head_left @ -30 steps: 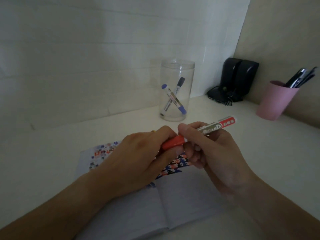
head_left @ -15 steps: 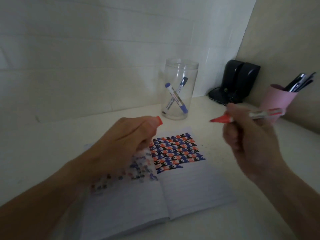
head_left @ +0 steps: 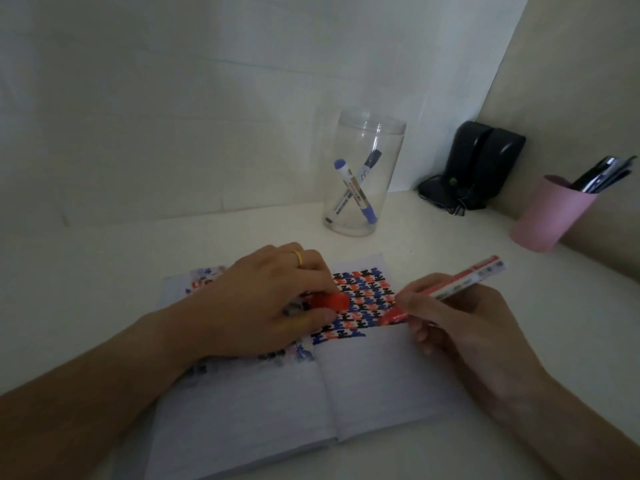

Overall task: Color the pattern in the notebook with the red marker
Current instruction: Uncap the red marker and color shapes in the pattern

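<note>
An open lined notebook (head_left: 381, 382) lies on the white desk, with a red, blue and black pattern (head_left: 363, 299) on the upper part of its right page. My right hand (head_left: 460, 323) grips the uncapped red marker (head_left: 457, 285), whose red tip end rests at the pattern's right edge. My left hand (head_left: 263, 303) presses down on the left page near the spine and pinches the red marker cap (head_left: 88, 301) between thumb and fingers. Part of the left page's pattern is hidden under that hand.
A clear jar (head_left: 363, 174) holding two markers stands behind the notebook. A black device (head_left: 481, 164) sits in the back corner, and a pink cup (head_left: 550, 213) of pens stands at the right by the wall.
The cap came off the red marker and stayed in my left hand. Both hands came down onto the notebook, and the marker's tip moved to the pattern's right edge.
</note>
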Tool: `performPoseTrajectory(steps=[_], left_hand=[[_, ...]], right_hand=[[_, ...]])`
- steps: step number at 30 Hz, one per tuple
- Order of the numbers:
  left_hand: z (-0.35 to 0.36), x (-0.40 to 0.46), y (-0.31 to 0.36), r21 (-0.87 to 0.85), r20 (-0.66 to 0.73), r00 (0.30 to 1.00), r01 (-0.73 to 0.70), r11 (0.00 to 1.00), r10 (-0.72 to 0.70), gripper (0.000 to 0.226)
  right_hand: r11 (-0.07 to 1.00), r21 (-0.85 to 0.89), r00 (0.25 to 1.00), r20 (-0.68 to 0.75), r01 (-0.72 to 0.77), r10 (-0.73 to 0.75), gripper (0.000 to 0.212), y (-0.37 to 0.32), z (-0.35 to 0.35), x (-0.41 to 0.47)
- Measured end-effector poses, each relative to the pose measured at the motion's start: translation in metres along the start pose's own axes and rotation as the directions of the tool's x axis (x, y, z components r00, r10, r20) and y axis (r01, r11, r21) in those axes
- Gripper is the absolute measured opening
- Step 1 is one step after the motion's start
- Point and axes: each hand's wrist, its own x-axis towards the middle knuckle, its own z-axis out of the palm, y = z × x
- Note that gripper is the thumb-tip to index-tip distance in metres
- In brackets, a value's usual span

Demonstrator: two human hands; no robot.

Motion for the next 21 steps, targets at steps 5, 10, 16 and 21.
performPoseTrajectory(steps=[5, 10, 16, 21], left_hand=[[0.0032, 0.0026, -0.0044, -0.030, -0.008, 1.000, -0.010, 0.999, 0.010, 0.036], [0.0040, 0.0024, -0.0054, -0.050, -0.015, 1.000, 0.001, 0.999, -0.002, 0.036], [0.0045, 0.0023, -0.0058, -0.055, -0.026, 1.000, 0.001, 0.998, -0.002, 0.034], [0.0038, 0.0025, -0.0057, -0.059, -0.023, 1.000, -0.006, 0.998, 0.005, 0.036]], right_hand=[[0.980, -0.148, 0.991, 0.021, 0.131, -0.129, 0.009, 0.0061, -0.0004, -0.0015], [0.963, -0.222, 0.988, 0.053, 0.155, -0.147, 0.004, 0.0063, 0.0005, -0.0044], [0.951, -0.271, 0.989, 0.062, 0.150, -0.138, 0.004, 0.0037, 0.0009, -0.0063], [0.937, -0.318, 0.990, 0.057, 0.144, -0.132, 0.006, 0.0027, 0.0011, -0.0078]])
